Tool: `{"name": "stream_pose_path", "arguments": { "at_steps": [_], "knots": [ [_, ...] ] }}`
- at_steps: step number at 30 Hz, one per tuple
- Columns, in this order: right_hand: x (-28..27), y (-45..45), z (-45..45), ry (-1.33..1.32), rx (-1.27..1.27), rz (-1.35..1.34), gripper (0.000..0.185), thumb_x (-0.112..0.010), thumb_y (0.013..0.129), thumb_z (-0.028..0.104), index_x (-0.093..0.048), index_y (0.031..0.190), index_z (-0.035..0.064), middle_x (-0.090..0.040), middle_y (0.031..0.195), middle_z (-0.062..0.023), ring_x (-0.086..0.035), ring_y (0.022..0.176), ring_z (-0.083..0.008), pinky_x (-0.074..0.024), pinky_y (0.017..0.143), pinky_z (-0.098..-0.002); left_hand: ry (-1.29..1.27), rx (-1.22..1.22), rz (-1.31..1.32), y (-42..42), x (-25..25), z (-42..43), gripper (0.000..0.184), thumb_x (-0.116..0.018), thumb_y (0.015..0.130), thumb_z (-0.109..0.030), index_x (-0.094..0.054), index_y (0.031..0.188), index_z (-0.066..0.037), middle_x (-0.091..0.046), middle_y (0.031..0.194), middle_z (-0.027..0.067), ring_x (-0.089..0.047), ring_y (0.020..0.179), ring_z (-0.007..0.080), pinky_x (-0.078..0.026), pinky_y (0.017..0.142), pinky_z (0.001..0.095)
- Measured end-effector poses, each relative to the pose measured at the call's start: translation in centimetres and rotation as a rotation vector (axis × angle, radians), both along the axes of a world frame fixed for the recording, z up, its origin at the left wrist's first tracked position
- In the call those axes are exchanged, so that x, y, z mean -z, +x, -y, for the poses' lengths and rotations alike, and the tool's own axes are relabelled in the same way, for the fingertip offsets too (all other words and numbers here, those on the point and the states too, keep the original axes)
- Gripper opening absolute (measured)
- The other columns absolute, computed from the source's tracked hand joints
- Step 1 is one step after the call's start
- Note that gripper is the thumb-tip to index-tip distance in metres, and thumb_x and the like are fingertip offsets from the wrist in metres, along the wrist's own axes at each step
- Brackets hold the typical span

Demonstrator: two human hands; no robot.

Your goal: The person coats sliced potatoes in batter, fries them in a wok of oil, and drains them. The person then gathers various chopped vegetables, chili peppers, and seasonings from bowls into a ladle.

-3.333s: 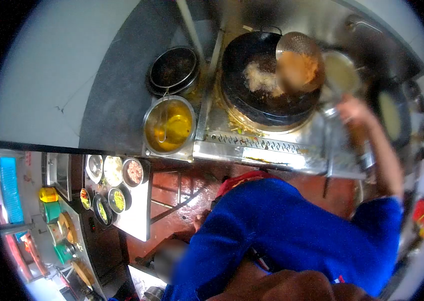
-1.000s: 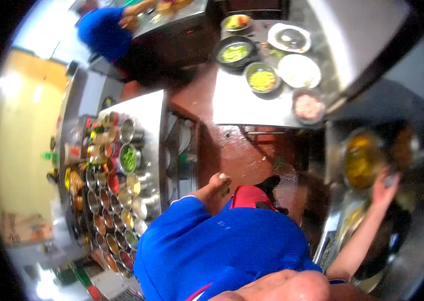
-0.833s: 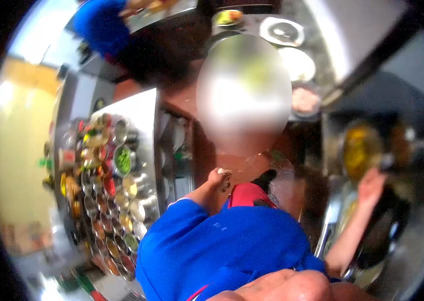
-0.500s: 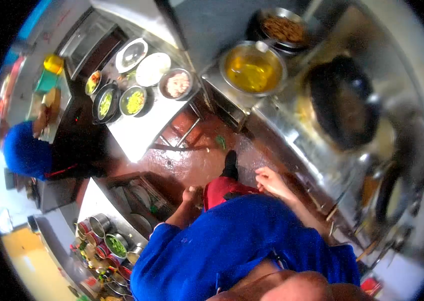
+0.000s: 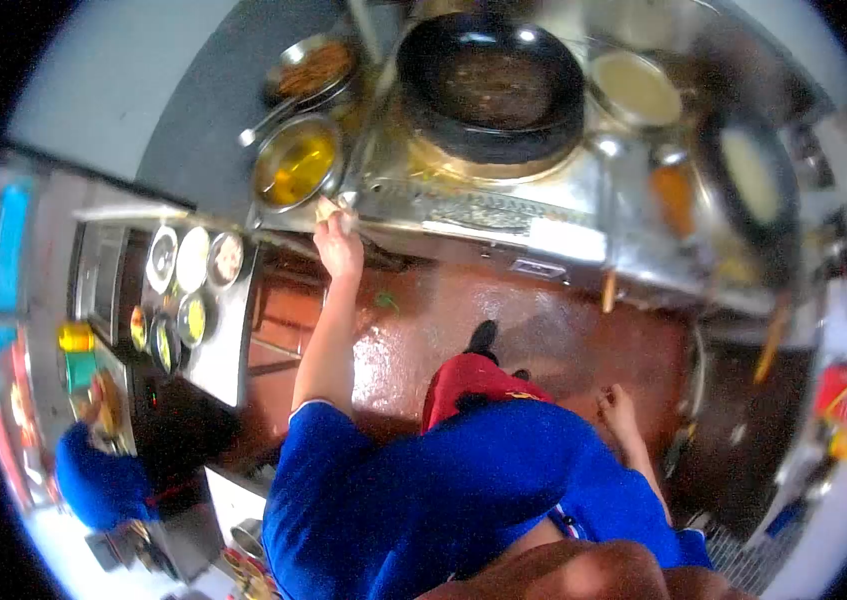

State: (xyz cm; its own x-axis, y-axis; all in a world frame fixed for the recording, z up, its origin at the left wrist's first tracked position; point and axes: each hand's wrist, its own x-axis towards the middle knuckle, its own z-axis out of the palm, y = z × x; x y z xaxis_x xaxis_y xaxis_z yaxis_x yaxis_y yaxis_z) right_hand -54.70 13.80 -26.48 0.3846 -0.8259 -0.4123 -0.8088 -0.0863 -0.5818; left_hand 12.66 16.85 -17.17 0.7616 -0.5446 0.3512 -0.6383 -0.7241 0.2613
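My left hand is stretched forward to the counter's front edge, just below a metal bowl of yellow oil. Its fingers are closed on something pale and crumpled; the blur hides what it is. I cannot tell whether the fingers touch the bowl's rim. My right hand hangs low at my side over the floor, its fingers loosely bent and apart, holding nothing that I can see. On the stove in front of me sits a large black wok.
Behind the oil stands a bowl of brown food. Right of the wok are a pot of pale liquid and another dark wok. Wooden handles jut past the stove edge. Left, a white table bears several bowls; a person in blue stands beyond.
My view has turned right, toward the stove. My left hand has gone from beside my body up to the counter near the oil bowl. My right hand has dropped farther out to the right.
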Motion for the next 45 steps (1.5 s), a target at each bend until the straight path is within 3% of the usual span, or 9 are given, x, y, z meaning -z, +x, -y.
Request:
{"name": "stream_pose_path", "arguments": {
  "at_steps": [3, 7, 9, 11, 15, 17, 24, 34, 45],
  "knots": [
    [-9.5, 3.6, -1.3, 0.238, 0.061, -0.139, 0.044, -0.063, 0.084, 0.018, -0.053, 0.121, -0.0031, -0.061, 0.111, -0.0260, -0.058, 0.105, -0.0403, -0.0473, 0.090, -0.0449, 0.181, 0.162, 0.150, -0.3, 5.3, 3.5, 0.038, -0.064, 0.080, -0.013, -0.054, 0.116, -0.008, -0.057, 0.107, 0.0142, -0.057, 0.100, 0.0272, -0.047, 0.082, 0.0401],
    [-8.4, 3.5, -6.1, 0.070, 0.334, -0.167, 0.045, -0.062, 0.085, 0.020, -0.053, 0.122, -0.0032, -0.060, 0.114, -0.0251, -0.057, 0.108, -0.0398, -0.0453, 0.094, -0.0434, -0.594, 0.410, -0.200, -1.5, 2.3, 4.4, 0.027, -0.047, 0.091, -0.021, -0.054, 0.107, 0.001, -0.059, 0.096, 0.0078, -0.057, 0.081, 0.0172, -0.051, 0.070, 0.0270],
    [-7.1, 2.9, -6.5, 0.098, 0.410, -0.099, 0.035, -0.061, 0.085, 0.022, -0.057, 0.112, 0.0000, -0.062, 0.107, -0.0254, -0.059, 0.102, -0.0408, -0.0475, 0.088, -0.0459, 0.687, -0.007, 1.133, 3.1, 10.5, 1.1, 0.047, -0.049, 0.090, -0.026, -0.044, 0.132, -0.005, -0.055, 0.120, 0.0109, -0.052, 0.109, 0.0267, -0.046, 0.086, 0.0453],
    [-7.0, 1.9, -6.7, 0.216, 0.302, -0.083, 0.032, -0.060, 0.085, 0.023, -0.058, 0.108, 0.0009, -0.063, 0.102, -0.0247, -0.060, 0.098, -0.0411, -0.0483, 0.083, -0.0474, 0.891, 0.022, 0.545, -2.9, 0.9, 2.8, 0.065, -0.051, 0.089, -0.030, -0.028, 0.146, -0.008, -0.041, 0.140, 0.0171, -0.042, 0.125, 0.0363, -0.043, 0.094, 0.0490],
    [-3.3, -1.2, -6.7, 0.087, 0.469, 0.055, 0.030, -0.058, 0.085, 0.020, -0.058, 0.107, 0.0005, -0.064, 0.095, -0.0222, -0.062, 0.089, -0.0377, -0.0495, 0.077, -0.0442, 0.952, 0.202, 0.708, 6.2, 9.1, 1.7, 0.065, -0.049, 0.091, -0.044, -0.031, 0.144, -0.011, -0.039, 0.142, 0.0185, -0.039, 0.127, 0.0391, -0.041, 0.097, 0.0517],
    [-2.3, -3.8, -6.3, 0.013, 0.591, 0.094, 0.027, -0.059, 0.085, 0.016, -0.057, 0.105, -0.0014, -0.064, 0.084, -0.0193, -0.064, 0.078, -0.0322, -0.0511, 0.070, -0.0393, 0.499, 0.057, 0.364, 5.2, 8.2, 3.0, 0.086, -0.069, 0.078, -0.029, -0.022, 0.147, -0.009, -0.030, 0.146, 0.0202, -0.037, 0.128, 0.0355, -0.039, 0.100, 0.0530],
    [-4.8, -20.6, -1.6, 0.263, 1.050, 0.454, 0.022, -0.058, 0.088, 0.011, -0.056, 0.106, -0.0007, -0.062, 0.081, -0.0065, -0.058, 0.063, -0.0138, -0.0512, 0.053, -0.0289, -0.344, 0.308, -0.281, -21.2, 1.1, 14.3, 0.033, -0.058, 0.084, -0.006, -0.057, 0.114, 0.007, -0.060, 0.108, 0.0225, -0.058, 0.095, 0.0347, -0.046, 0.087, 0.0438],
    [-20.8, -60.5, 20.6, -0.561, 1.490, 0.703, 0.062, -0.059, 0.085, 0.055, -0.050, 0.113, 0.0000, -0.060, 0.085, -0.0072, -0.059, 0.068, -0.0172, -0.0516, 0.061, -0.0318, -0.125, 0.900, -0.710, -55.1, -1.8, 21.4, 0.026, -0.055, 0.084, -0.001, -0.054, 0.110, 0.004, -0.059, 0.098, 0.0115, -0.058, 0.088, 0.0200, -0.050, 0.075, 0.0320],
    [-19.5, -79.2, 33.8, -0.297, 1.386, 1.278, 0.038, -0.062, 0.086, 0.026, -0.053, 0.116, 0.0049, -0.060, 0.105, -0.0160, -0.062, 0.088, -0.0286, -0.0540, 0.076, -0.0351, -0.166, 0.966, -1.332, -77.5, -2.8, 30.7, 0.025, -0.058, 0.084, -0.004, -0.054, 0.109, 0.000, -0.061, 0.096, 0.0118, -0.062, 0.085, 0.0184, -0.052, 0.075, 0.0305]
  ]
}}
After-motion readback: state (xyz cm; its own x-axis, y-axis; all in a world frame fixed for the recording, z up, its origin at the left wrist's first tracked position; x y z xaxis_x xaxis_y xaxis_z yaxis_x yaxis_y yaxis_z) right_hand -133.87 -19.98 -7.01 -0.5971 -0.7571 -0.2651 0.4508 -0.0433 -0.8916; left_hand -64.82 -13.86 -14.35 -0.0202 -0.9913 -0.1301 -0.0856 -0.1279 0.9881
